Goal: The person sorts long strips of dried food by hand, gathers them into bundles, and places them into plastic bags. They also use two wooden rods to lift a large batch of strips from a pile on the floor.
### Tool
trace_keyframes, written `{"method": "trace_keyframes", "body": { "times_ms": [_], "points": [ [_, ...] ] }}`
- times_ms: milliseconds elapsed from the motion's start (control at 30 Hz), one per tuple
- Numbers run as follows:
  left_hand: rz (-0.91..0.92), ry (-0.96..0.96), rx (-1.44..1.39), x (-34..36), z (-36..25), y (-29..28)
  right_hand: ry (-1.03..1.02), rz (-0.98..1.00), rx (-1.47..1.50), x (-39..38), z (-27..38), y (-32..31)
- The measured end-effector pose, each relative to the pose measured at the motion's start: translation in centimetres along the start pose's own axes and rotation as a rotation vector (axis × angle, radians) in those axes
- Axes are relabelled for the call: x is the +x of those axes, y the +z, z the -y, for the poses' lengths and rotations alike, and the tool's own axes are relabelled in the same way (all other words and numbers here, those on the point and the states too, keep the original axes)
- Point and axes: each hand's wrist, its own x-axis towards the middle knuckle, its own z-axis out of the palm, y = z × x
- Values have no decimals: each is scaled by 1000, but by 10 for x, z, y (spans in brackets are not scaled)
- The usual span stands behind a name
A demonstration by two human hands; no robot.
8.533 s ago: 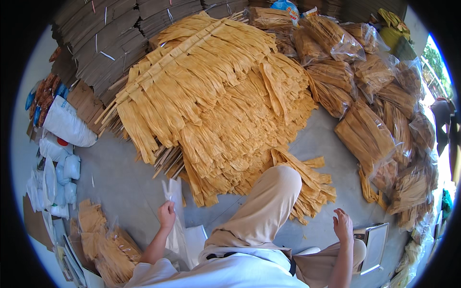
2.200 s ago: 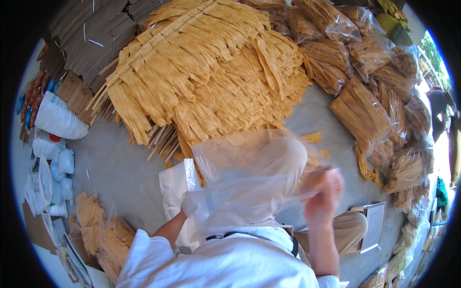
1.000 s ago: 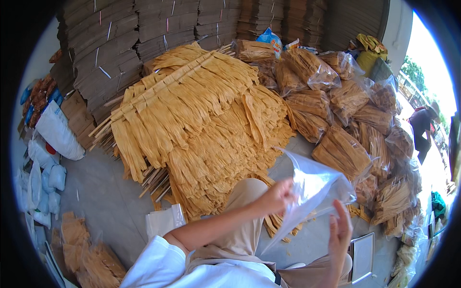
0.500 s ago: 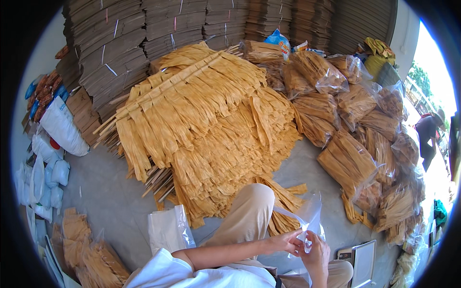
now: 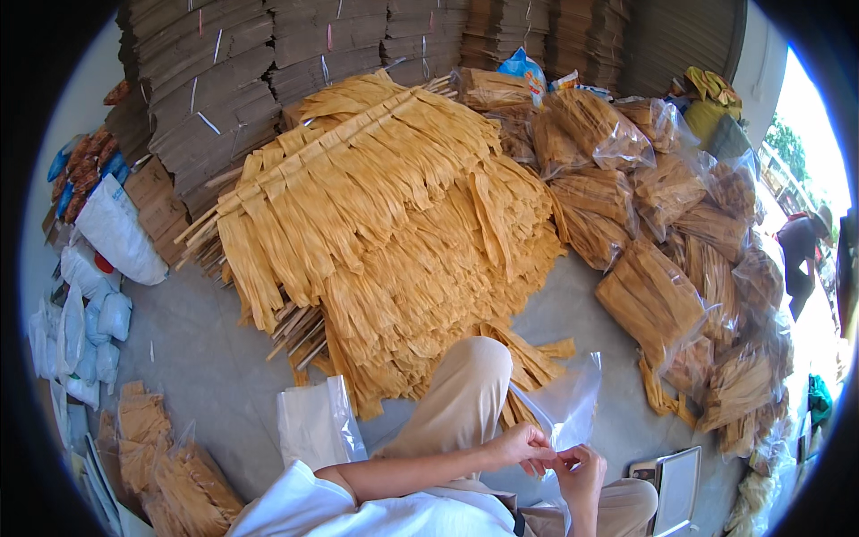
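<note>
My left hand (image 5: pixel 523 448) and my right hand (image 5: pixel 581 474) meet above my lap, fingertips pinched together on the edge of a clear plastic bag (image 5: pixel 574 401). The bag spreads out beyond the fingers, thin and see-through. Exactly which part of its edge is gripped is too small to tell. Behind the bag lie loose yellow-brown dried strips (image 5: pixel 528 362), like bean curd sticks. They lie beside a large pile of the same strips (image 5: pixel 403 268), draped over bamboo poles (image 5: pixel 295 336). A stack of flat clear bags (image 5: pixel 313 421) rests on the floor left of my knee.
Filled bags of strips (image 5: pixel 651 300) are heaped on the right. Bundled flat cardboard (image 5: pixel 215 80) lines the back. White sacks (image 5: pixel 121 233) stand at left, more bagged strips (image 5: pixel 179 474) at lower left. A pale flat-topped case (image 5: pixel 676 488) sits near my right knee. Another person (image 5: pixel 796 255) bends at far right.
Both hands have shifted slightly left and lower, and the fingers have drawn together. The bag has spread wider and flatter above them. The view has moved a little.
</note>
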Motion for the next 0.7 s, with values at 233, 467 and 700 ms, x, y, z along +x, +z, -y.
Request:
{"method": "trace_keyframes", "body": {
  "times_ms": [233,467,700],
  "points": [
    [66,24,-45,-4,-10,-2,320,96,681,-5,-12,4],
    [18,103,31,-5,-27,3,308,-102,870,-15,0,11],
    [-308,330,460,11,20,-34,-60,-549,728,-2,18,-63]
  ]
}}
